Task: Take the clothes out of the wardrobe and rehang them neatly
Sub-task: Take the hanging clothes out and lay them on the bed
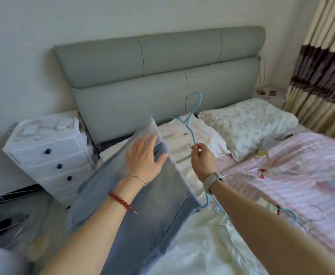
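A pair of pale blue jeans (154, 197) is being fitted onto a blue wire hanger (190, 124), so the step in hand is judged to be the rehanging of one garment; the jeans are draped over the hanger's bar, folded lengthwise, held above the near edge of the bed (293, 167). The denim is faded and soft-looking, with a seam and a rough hem seen at the lower right; it is judged limp and likely to slide on thin wire. The left hand (144, 155) is laid flat on the fold, fingers spread and straight; the right hand (202, 157) is pinched round the hanger's shoulder wire just below the hook. The next move is judged to call for the cloth to be smoothed and evened on both sides before the hanger is carried to the wardrobe, which is not in view. More hangers (293, 215) are seen on the pink striped sheet; two pillows (248, 124), a grey headboard (158, 76) and a white drawer unit (49, 155) are seen beyond.
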A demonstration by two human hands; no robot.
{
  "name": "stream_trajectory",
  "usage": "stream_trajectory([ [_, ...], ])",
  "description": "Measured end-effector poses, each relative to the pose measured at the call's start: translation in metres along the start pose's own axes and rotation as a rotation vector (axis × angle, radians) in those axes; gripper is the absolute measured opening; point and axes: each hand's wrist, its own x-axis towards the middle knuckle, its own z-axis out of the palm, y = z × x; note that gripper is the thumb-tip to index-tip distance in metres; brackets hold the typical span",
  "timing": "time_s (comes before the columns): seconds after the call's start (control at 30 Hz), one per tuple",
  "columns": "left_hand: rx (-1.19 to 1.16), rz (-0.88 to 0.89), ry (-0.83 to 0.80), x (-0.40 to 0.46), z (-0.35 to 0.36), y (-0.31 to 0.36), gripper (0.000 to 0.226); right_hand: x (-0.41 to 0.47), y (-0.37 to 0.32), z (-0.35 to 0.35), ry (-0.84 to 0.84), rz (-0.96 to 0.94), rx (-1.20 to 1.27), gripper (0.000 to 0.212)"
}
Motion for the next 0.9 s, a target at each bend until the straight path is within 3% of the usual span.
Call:
stream_trajectory([
  [0.13,-0.009,-0.185,-0.352,-0.031,0.129,-0.048,0.055,0.041,0.106,0.041,-0.027,0.133,-0.277,0.029],
  [0.3,0.085,-0.200,-0.622,-0.072,0.250,-0.076,0.064,0.068,0.198,0.051,0.079,0.276,-0.276,0.029],
  [0.43,0.188,-0.145,-0.611,-0.085,0.301,-0.086,0.086,0.089,0.240,0.074,0.083,0.283,-0.141,0.025],
  [0.6,0.157,-0.159,-0.673,-0.074,0.314,-0.093,0.068,0.080,0.272,0.079,-0.163,0.357,-0.282,0.028],
  [0.67,0.154,-0.161,-0.690,-0.072,0.312,-0.093,0.067,0.067,0.268,0.071,-0.228,0.320,-0.384,0.041],
  [0.8,0.209,-0.132,-0.694,-0.066,0.282,-0.087,0.063,0.047,0.244,0.047,-0.288,0.211,-0.466,0.049],
  [0.9,0.220,-0.128,-0.585,-0.055,0.244,-0.074,0.057,0.029,0.214,0.023,-0.288,0.123,-0.504,0.048],
])
